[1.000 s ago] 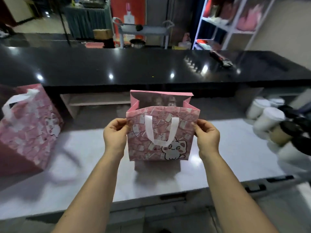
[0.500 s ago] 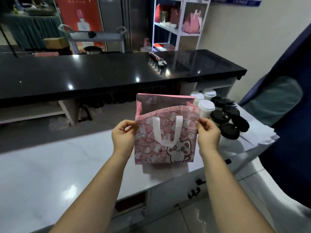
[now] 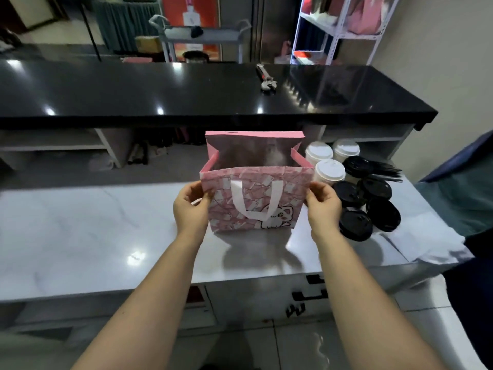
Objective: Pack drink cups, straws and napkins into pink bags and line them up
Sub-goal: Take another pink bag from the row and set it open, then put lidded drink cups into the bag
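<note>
A pink paper bag (image 3: 256,198) with a white handle and a cat print stands open on the white marble counter (image 3: 93,231). My left hand (image 3: 190,206) pinches its left front edge and my right hand (image 3: 322,206) pinches its right front edge. The bag looks empty inside. Just right of it stand white-lidded cups (image 3: 329,172) and several black-lidded cups (image 3: 368,204). Black straws (image 3: 384,170) lie behind the cups. White napkins (image 3: 421,241) lie at the counter's right end.
A raised black counter (image 3: 186,94) runs behind the work surface, with a metal tool (image 3: 265,81) on it. A white shelf rack (image 3: 338,28) stands at the back right. A dark blue fabric shape (image 3: 466,196) borders the right side.
My view has swung right, so the other pink bag at the left has left the frame. The bag I hold has come down onto the counter beside the cups.
</note>
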Motion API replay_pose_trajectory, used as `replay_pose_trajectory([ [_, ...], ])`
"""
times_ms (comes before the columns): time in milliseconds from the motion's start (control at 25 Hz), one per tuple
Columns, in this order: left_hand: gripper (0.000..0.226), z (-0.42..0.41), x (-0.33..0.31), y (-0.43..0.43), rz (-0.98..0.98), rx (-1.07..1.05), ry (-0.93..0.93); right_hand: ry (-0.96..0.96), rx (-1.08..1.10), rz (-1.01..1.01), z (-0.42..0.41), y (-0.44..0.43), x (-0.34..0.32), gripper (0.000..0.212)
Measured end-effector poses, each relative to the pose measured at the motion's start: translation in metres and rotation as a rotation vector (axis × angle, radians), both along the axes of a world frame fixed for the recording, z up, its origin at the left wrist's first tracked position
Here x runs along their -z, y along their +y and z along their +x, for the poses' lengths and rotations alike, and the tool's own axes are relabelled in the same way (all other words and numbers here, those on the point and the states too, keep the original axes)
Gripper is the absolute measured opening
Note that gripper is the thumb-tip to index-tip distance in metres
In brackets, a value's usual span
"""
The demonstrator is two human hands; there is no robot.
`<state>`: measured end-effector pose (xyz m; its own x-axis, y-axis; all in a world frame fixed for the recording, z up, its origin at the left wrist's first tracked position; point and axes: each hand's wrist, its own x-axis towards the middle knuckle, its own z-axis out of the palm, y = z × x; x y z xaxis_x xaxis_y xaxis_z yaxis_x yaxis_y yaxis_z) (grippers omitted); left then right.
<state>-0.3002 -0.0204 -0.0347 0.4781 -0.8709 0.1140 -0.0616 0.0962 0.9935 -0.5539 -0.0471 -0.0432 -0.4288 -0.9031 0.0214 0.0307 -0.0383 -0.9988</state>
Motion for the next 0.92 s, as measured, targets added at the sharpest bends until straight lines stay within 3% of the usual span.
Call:
replay_pose_trajectory([
  [160, 0.041, -0.006, -0.021, 0.011, -0.077, -0.062, -0.196, 0.081, -0.036, -0.072, -0.006, 0.013, -0.015, 0.025],
  [280, 0.045, -0.021, -0.055, 0.006, -0.257, -0.08, -0.523, 0.204, -0.088, -0.128, -0.016, 0.023, -0.04, 0.025],
  [400, 0.038, -0.059, -0.094, -0.01, -0.402, 0.04, -0.77, 0.413, -0.08, -0.177, -0.042, 0.026, -0.067, 0.029],
  [520, 0.037, -0.116, -0.111, -0.017, -0.369, 0.16, -0.991, 0.629, -0.041, -0.157, -0.071, 0.035, -0.078, 0.036],
  [640, 0.043, -0.168, -0.099, -0.016, -0.27, 0.358, -1.084, 0.92, -0.026, -0.061, -0.094, 0.049, -0.064, 0.046],
  [720, 0.042, -0.191, -0.083, -0.009, -0.26, 0.478, -1.083, 1.04, -0.119, 0.11, -0.105, 0.061, -0.046, 0.06],
  [800, 0.038, -0.204, -0.065, -0.002, -0.306, 0.545, -1.119, 1.136, -0.212, 0.284, -0.113, 0.072, -0.025, 0.072],
  [920, 0.034, -0.206, -0.041, 0.003, -0.421, 0.517, -1.179, 1.176, -0.201, 0.362, -0.119, 0.086, -0.003, 0.075],
])
